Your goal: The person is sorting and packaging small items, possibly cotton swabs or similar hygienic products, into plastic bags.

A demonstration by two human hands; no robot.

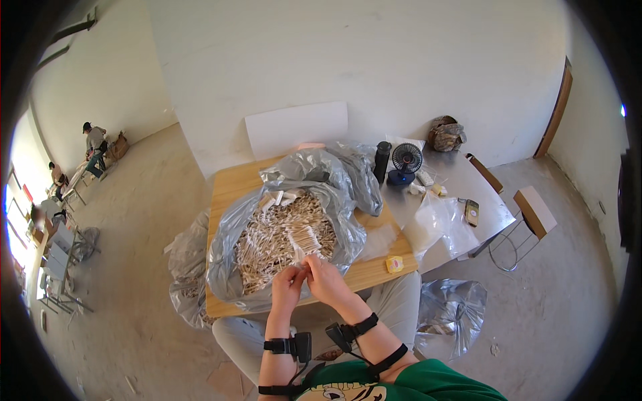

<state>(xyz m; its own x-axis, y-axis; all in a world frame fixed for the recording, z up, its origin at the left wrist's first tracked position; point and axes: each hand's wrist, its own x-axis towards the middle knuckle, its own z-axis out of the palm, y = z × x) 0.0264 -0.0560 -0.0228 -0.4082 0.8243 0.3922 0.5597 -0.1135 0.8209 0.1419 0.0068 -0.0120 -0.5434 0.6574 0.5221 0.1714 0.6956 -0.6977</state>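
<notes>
My left hand (287, 286) and my right hand (326, 281) meet at the table's near edge, fingers pinched together on a small whitish packet (299, 255). Its contents are too small to make out. Just beyond my fingertips, a heap of thin wooden-stick swabs (271, 237) fills a wide-open grey plastic bag (224, 250). Some swabs lie aligned in a row near my right hand; others are jumbled. Several white packets (281, 198) rest on the far side of the heap.
The wooden table (231, 184) carries a yellow packet (394, 264) and clear plastic sheets (378, 242). On the metal table (461, 174) to the right stand a black bottle (382, 160), a small fan (406, 160) and a phone-like device (472, 212). Plastic bags (451, 314) sit on the floor; people work far left.
</notes>
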